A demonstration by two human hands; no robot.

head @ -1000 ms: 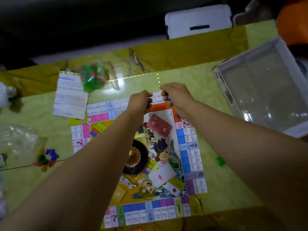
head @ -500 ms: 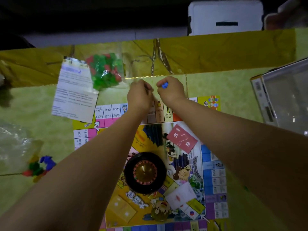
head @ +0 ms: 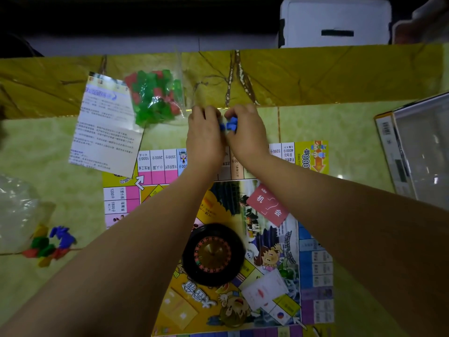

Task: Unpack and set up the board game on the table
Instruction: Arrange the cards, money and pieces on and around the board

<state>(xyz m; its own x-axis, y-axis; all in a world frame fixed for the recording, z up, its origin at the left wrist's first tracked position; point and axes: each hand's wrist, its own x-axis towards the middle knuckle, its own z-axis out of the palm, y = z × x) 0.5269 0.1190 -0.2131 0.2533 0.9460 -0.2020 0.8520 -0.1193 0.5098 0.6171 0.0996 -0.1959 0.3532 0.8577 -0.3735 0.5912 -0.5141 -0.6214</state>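
The colourful game board point(head: 313, 263) lies flat on the table, with a black roulette wheel point(head: 213, 254) on its middle. A red card point(head: 267, 204) and a white card point(head: 263, 291) lie on the board. Just past the board's far edge, my left hand point(head: 205, 137) and my right hand point(head: 246, 132) meet, and both pinch a small blue plastic piece point(head: 229, 124) between their fingertips. Most of the piece is hidden by my fingers.
A bag of green and red plastic houses point(head: 155, 96) lies far left beside a rules sheet point(head: 107, 125). Coloured pawns point(head: 52, 244) and a clear plastic bag point(head: 17, 210) lie at the left. The open game box point(head: 418, 147) stands at the right. A white container point(head: 335, 20) sits beyond the table.
My view has shifted, so the board sits lower in frame. Both hands have drawn closer together, and the blue piece now shows between them.
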